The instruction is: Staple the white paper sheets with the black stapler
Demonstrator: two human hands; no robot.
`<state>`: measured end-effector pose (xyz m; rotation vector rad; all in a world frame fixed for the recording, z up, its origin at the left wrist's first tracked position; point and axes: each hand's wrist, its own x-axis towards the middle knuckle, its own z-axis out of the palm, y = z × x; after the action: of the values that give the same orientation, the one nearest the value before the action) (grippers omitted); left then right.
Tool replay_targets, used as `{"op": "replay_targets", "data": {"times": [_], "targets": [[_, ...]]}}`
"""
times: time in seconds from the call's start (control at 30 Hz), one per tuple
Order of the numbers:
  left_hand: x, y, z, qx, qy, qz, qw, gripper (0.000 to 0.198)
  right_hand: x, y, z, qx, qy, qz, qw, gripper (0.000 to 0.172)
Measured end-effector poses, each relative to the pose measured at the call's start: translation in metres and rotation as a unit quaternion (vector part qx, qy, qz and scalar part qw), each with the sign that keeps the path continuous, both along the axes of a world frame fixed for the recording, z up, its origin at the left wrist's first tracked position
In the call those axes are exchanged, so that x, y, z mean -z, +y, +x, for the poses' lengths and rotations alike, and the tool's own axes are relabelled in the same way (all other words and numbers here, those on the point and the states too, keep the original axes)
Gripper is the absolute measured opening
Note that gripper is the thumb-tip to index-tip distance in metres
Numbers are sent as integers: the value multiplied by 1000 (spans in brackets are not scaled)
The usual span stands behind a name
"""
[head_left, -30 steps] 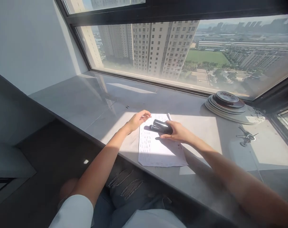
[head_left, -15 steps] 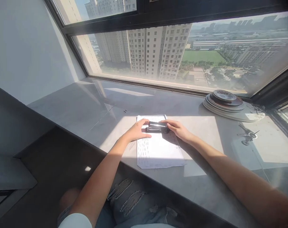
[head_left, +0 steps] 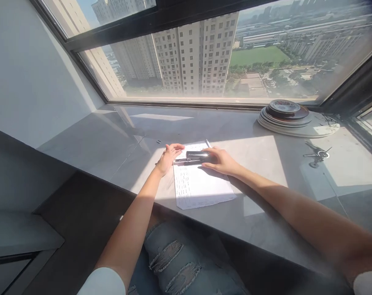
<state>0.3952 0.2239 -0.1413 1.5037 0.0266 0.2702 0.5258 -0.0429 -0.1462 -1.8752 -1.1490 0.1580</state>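
Note:
A black stapler (head_left: pixel 196 155) lies across the upper part of a stack of white paper (head_left: pixel 204 186) with handwritten marks down its left side. My right hand (head_left: pixel 221 160) is wrapped around the stapler's right end. Beside the stapler's left end, my left hand (head_left: pixel 168 159) rests at the left edge of the paper. Its fingers are stretched out and apart, holding nothing. A light-coloured pen (head_left: pixel 207 143) sticks out at the top edge of the paper.
Keys (head_left: pixel 317 154) lie on the grey counter (head_left: pixel 259 151) at the right. Stacked plates (head_left: pixel 284 116) stand by the window at the back right. Tiny staple-like bits (head_left: pixel 158 141) lie left of the paper. The counter's front edge runs diagonally before my legs.
My left hand has let go of the stapler and moved left, fingers spreading. My right hand has taken a fuller grip on the stapler, which has shifted slightly left. The camera view has tilted.

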Motion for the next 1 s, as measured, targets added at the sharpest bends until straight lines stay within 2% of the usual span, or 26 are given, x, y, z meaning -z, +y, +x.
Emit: {"op": "replay_targets", "data": {"times": [0.13, 0.27, 0.53, 0.67, 0.8, 0.9, 1.0], "targets": [[-1, -1, 1, 13, 4, -16, 1000, 85, 2, -1, -7, 15, -147, 34, 988, 25], [1, -2, 1, 14, 30, -24, 999, 71, 3, -5, -13, 28, -232, 55, 971, 28], [-4, 5, 0, 36, 103, -11, 994, 61, -1, -12, -21, -61, -247, -8, 967, 27], [-7, 7, 0, 54, 107, -11, 993, 51, -3, -10, -25, -68, -237, -46, 968, 25], [-10, 5, -1, 54, 102, 10, 993, 46, 5, -7, -23, -69, -244, -42, 967, 22], [-11, 2, -1, 49, 99, 26, 994, 43, 6, -5, -25, -16, -261, 1, 965, 23], [-10, 1, -1, 53, 92, 23, 994, 42, -1, -3, -28, 108, -244, 86, 960, 26]]}}
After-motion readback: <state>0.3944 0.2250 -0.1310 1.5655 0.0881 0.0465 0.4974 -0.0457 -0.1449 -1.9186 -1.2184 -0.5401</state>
